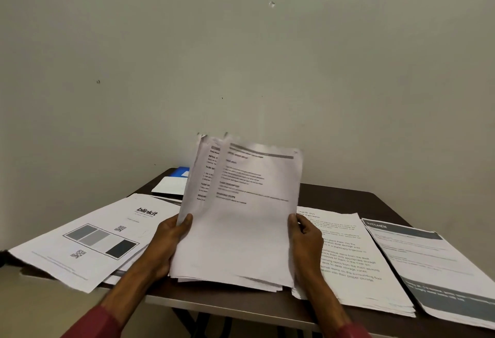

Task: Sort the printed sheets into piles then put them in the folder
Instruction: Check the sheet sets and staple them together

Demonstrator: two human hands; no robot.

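Observation:
I hold a stack of printed sheets (241, 225) upright over the middle of the dark table (348, 195), its bottom edge resting near the table. My left hand (168, 244) grips the stack's left edge with the thumb in front. My right hand (305, 238) grips the right edge. The top sheets fan apart at the upper left. A pile with a "blinkit" sheet (88, 241) lies at the left. A pile of text sheets (356, 262) lies at the right, and a "KITCHEN" pile (434, 265) lies further right. A blue folder (180, 171) lies at the back, mostly hidden.
A white sheet or booklet (168, 186) lies at the back left by the folder. The blinkit pile overhangs the table's left front edge. A plain wall (241, 56) stands right behind the table. The table's front edge runs below my wrists.

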